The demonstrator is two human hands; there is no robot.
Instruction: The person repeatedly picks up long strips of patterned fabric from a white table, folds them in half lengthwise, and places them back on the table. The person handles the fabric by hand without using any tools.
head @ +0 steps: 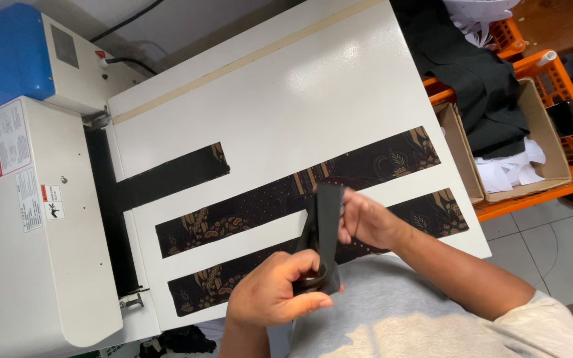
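Observation:
Both hands hold a black strip of stiff fabric (326, 215) upright over the near edge of a white work table (286, 106). My left hand (270, 292) grips the rolled lower end of it. The upper part is pinched by my right hand (366, 222). On the table lie three long dark patterned fabric strips: a short one (167, 176) running into the machine, a long middle one (286, 192), and a near one (220, 282) partly hidden behind my hands.
A white and blue machine (28, 199) with a black feed belt (111, 219) stands at the left. To the right is an orange crate (565, 86) with a cardboard box (538, 132), black cloth (479, 73), white pieces and a phone (564, 118).

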